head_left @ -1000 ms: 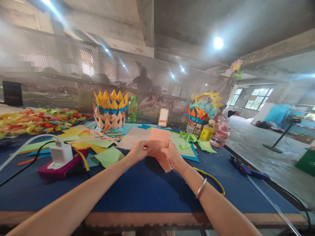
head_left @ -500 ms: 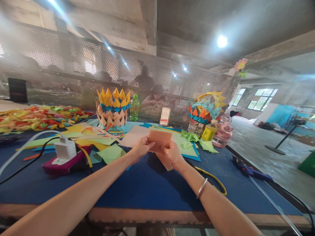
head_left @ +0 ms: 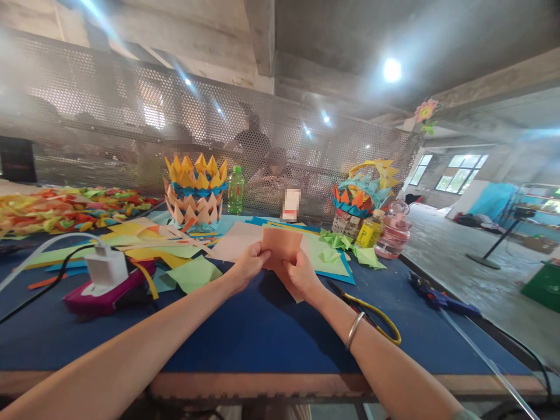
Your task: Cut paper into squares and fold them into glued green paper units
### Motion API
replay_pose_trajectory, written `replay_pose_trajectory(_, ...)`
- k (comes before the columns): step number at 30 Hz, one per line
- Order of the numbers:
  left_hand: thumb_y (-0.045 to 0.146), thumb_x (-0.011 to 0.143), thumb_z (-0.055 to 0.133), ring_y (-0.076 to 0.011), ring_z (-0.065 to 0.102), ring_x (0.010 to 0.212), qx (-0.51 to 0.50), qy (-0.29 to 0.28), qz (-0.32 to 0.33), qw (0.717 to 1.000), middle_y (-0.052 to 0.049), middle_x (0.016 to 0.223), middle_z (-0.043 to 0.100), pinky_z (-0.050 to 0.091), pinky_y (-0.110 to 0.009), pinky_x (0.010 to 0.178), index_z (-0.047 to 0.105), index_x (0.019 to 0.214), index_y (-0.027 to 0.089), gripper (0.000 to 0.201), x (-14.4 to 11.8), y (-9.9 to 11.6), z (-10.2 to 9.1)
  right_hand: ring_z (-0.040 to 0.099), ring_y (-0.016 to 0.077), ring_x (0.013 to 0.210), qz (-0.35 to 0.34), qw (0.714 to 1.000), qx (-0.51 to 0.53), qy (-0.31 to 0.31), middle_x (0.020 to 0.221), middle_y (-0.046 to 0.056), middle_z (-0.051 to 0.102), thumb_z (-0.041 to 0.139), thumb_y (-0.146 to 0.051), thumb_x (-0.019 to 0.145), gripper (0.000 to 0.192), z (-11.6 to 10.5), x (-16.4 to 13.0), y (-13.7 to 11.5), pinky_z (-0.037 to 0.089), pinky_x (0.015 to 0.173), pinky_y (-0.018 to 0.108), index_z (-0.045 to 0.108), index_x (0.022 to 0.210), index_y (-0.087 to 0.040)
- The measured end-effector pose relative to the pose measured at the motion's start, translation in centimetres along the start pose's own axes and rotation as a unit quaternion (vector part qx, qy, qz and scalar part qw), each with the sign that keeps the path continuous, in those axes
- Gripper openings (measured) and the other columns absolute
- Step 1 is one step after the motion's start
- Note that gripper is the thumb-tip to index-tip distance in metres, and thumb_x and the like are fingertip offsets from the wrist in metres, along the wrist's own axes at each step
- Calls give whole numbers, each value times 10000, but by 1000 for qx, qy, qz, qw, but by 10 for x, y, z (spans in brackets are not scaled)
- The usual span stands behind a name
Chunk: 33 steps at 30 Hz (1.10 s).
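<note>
A folded sheet of peach paper [head_left: 282, 245] is held up between my two hands over the blue table. My left hand [head_left: 250, 265] pinches its left edge, thumb on the near face. On the lower right edge my right hand [head_left: 301, 275] grips it the same way. A longer strip of the same paper hangs below, partly behind my right hand. Beyond lies a flat stack of peach, green and blue sheets [head_left: 339, 267]. Close to my right forearm rest scissors with yellow handles [head_left: 380, 318], partly covered by the arm.
A purple power strip [head_left: 107, 294] with a white charger [head_left: 105, 268] sits at left, near loose paper sheets [head_left: 195, 274]. Folded paper crowns [head_left: 195, 192], a green bottle [head_left: 236, 192], a paper basket [head_left: 350, 210], a yellow bottle [head_left: 370, 230] and a glue gun [head_left: 444, 297] stand or lie around.
The peach paper now bows slightly between my hands, its top edge curved. Both hands keep their hold. The whole view has shifted a little, showing more of the scissors.
</note>
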<state>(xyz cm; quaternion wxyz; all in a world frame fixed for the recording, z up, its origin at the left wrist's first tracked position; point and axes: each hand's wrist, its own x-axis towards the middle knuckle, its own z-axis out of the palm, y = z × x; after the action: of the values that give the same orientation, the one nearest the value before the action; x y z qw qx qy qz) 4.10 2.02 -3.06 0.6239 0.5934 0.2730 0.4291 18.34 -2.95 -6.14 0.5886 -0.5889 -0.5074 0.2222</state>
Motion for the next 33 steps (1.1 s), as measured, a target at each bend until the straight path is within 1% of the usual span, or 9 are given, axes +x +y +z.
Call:
replay_pose_trajectory(7,188,570,671,-193,623,705,-9,6,-24,1000,-30,728,709,450,-299,716,659,804,121,244,0,-3,2,633,277,977,18,1000,-11,-3,976,61,705,604,-222,663,297,-1,-1,0,482,887,411,631,956,-187)
replay_pose_trajectory(11,193,570,722,-176,628,656,-14,9,-42,999,-24,681,707,454,-269,666,668,759,120,210,-2,2,2,643,240,877,37,999,10,-20,872,36,703,618,-242,660,231,-3,-4,-8,514,782,358,636,884,-187)
replay_pose_trajectory(14,249,587,767,-164,634,608,-22,5,-64,998,-16,653,701,468,-254,617,668,768,132,237,-3,9,-3,625,206,768,54,997,35,-32,756,11,672,644,-280,659,174,-7,-6,-20,519,668,310,618,799,-180)
replay_pose_trajectory(16,254,581,790,-160,640,584,-29,3,-83,996,-16,650,703,488,-255,603,665,768,139,253,-4,15,-6,609,188,723,66,995,56,-43,722,3,653,663,-307,655,188,-9,-7,-30,516,618,288,608,773,-172)
replay_pose_trajectory(20,206,564,813,-166,653,564,-43,-11,-128,991,-42,648,711,527,-271,590,666,724,133,229,-4,26,-12,609,168,740,87,988,109,-69,823,26,661,661,-380,682,271,-14,-9,-46,536,595,265,629,841,-164)
replay_pose_trajectory(23,178,582,810,-169,662,567,-49,-19,-141,989,-46,639,709,534,-269,580,670,704,131,191,-3,29,-16,608,145,732,96,983,137,-74,875,34,653,640,-460,725,316,-17,-9,-51,546,580,243,637,865,-176)
replay_pose_trajectory(25,165,599,801,-164,665,576,-49,-21,-140,989,-43,641,709,529,-257,576,675,706,131,169,-2,30,-18,606,128,658,103,981,142,-86,822,29,647,656,-478,727,322,-18,-8,-51,533,535,228,638,846,-179)
replay_pose_trajectory(28,151,607,791,-158,663,575,-37,-30,-143,989,-49,657,720,518,-242,558,693,729,123,159,-1,30,-22,589,114,535,109,978,132,-119,667,0,613,714,-458,694,309,-21,-7,-49,485,455,206,635,778,-171)
replay_pose_trajectory(33,143,576,813,-156,664,581,-8,-60,-160,985,-56,678,739,498,-216,533,722,751,120,199,-1,30,-28,543,97,485,98,977,122,-146,590,-29,597,740,-460,666,315,-24,-5,-44,456,435,196,636,729,-170)
